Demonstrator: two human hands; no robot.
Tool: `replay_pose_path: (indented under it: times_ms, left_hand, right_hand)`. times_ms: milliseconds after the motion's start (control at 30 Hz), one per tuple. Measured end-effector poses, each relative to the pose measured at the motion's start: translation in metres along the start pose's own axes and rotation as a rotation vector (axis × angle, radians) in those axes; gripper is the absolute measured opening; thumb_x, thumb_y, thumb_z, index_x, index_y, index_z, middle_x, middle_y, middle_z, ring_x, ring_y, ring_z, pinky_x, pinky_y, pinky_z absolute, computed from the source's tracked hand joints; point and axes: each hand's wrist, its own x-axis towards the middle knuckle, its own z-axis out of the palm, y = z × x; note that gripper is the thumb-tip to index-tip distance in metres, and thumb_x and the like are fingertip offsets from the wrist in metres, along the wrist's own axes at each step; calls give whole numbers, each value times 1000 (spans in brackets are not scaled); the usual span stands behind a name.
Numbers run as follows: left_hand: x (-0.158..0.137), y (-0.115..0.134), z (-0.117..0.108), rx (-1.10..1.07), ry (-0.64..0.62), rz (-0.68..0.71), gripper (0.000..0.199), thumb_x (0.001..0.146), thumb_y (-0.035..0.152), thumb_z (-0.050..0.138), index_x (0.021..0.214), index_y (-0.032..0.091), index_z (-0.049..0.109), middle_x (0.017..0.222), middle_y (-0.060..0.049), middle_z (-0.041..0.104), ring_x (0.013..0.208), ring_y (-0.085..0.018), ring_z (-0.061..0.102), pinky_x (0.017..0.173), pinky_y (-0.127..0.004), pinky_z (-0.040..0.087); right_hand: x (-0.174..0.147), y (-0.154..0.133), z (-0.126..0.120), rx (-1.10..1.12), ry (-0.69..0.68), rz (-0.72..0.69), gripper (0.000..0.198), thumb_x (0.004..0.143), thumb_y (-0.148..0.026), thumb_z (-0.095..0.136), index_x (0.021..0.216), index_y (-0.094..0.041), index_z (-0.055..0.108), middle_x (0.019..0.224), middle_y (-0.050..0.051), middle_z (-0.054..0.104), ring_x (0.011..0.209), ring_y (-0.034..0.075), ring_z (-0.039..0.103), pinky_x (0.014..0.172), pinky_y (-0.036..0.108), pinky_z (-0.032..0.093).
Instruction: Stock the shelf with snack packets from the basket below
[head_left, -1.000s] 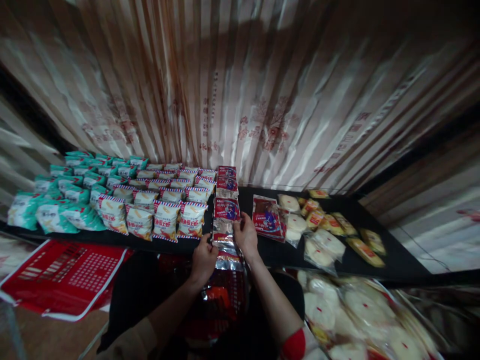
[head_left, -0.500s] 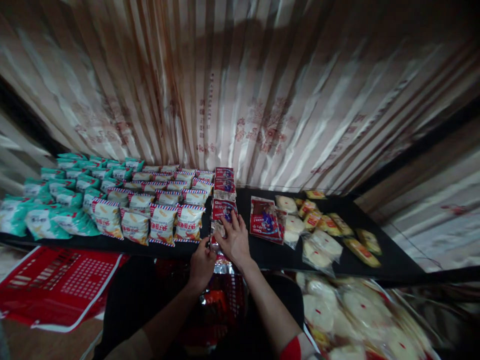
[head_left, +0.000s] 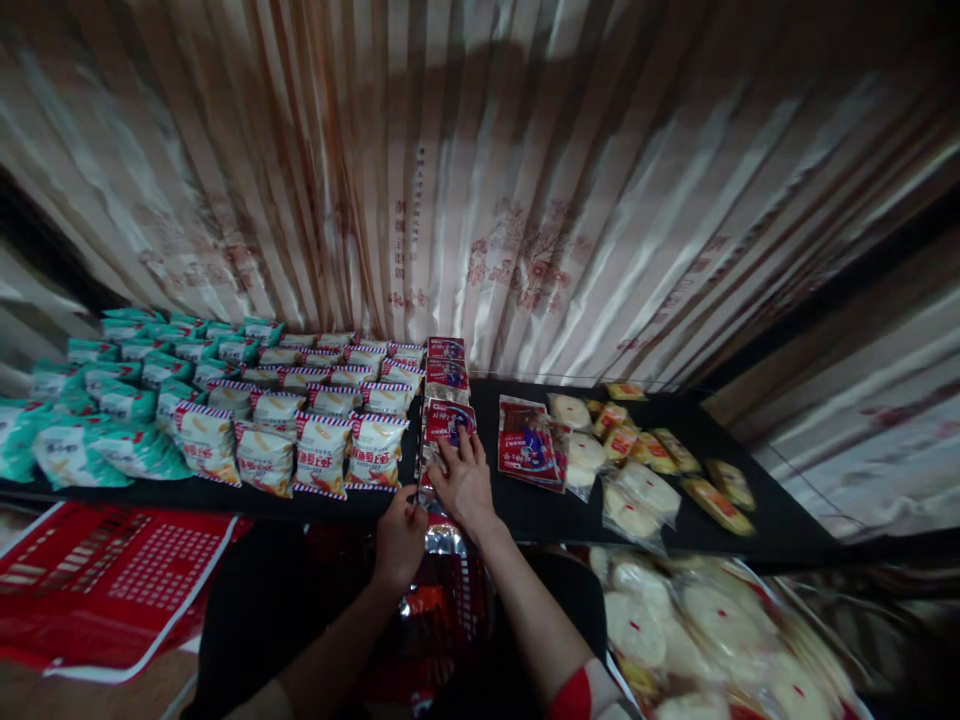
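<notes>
Flat on a red packet [head_left: 444, 415] lies my right hand [head_left: 465, 480], its fingers spread over the printed front. At the near left edge of that packet, my left hand [head_left: 401, 530] has its fingers curled in and closed on the edge; the fingertips are partly hidden. More red packets [head_left: 448, 372] overlap in a column behind it. Just left of the hands stand rows of white snack bags [head_left: 376, 450] with striped tops. To the right, a small stack of red packets [head_left: 526, 440] rests on the black table [head_left: 540, 508].
Teal bags [head_left: 82, 450] fill the table's left end. Clear-wrapped pale round cakes [head_left: 637, 495] and yellow packets [head_left: 718, 503] lie at right. Below are a red basket [head_left: 142, 570] at left and a container of more round cakes [head_left: 720, 620]. A pleated curtain [head_left: 480, 200] hangs behind.
The view has shifted slightly. Both hands stay at the same red packet, the right one spread on it and the left one at its edge.
</notes>
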Motion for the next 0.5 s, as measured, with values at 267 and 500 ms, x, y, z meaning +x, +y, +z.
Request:
replay_pose_path:
  times_ms: [267, 500]
  left_hand:
    - [-1, 1, 0, 35, 13, -5, 29, 80, 8, 44, 104, 12, 59, 68, 0, 61, 64, -13, 58, 62, -21, 42]
    - [-1, -1, 1, -25, -14, -27, 29, 82, 10, 41, 105, 14, 59, 61, 3, 57, 59, -13, 55, 58, -20, 41]
  right_hand:
    - [2, 1, 3, 35, 7, -27, 45, 83, -35, 53, 125, -19, 58, 138, 12, 46, 135, 33, 25, 104, 47, 30]
    - [3, 3, 0, 53, 2, -91, 44, 82, -35, 54, 123, -19, 60, 139, 9, 47, 137, 30, 23, 109, 45, 26]
